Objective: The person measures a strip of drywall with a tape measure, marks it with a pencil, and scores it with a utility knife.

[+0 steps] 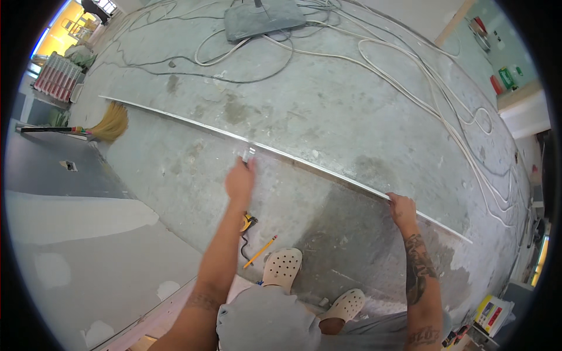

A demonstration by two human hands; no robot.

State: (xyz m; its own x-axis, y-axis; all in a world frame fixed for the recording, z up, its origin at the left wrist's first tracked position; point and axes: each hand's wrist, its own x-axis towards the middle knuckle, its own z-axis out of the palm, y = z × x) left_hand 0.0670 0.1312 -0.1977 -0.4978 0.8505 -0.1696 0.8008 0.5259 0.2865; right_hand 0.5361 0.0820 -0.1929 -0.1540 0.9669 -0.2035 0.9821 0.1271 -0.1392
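A long, thin metal strip (304,165) runs slantwise across the bare concrete floor, from far left to near right. My right hand (403,209) is closed around it toward its right end. Near the strip's middle, my left hand (239,180) is closed on a small pale tool (250,153). Motion blurs that tool, so its kind is unclear, and I cannot tell whether it touches the strip. Below my left hand lies a yellow and black tape measure (248,222), apart from the fingers. A yellow pencil (260,251) rests beside it, near my shoe.
Long white and dark cables (404,93) loop over the floor at the far side and right. A broom (109,123) leans out from the left wall (64,193). Farther off stands a grey base plate (263,22). A white bucket (493,315) sits at the near right.
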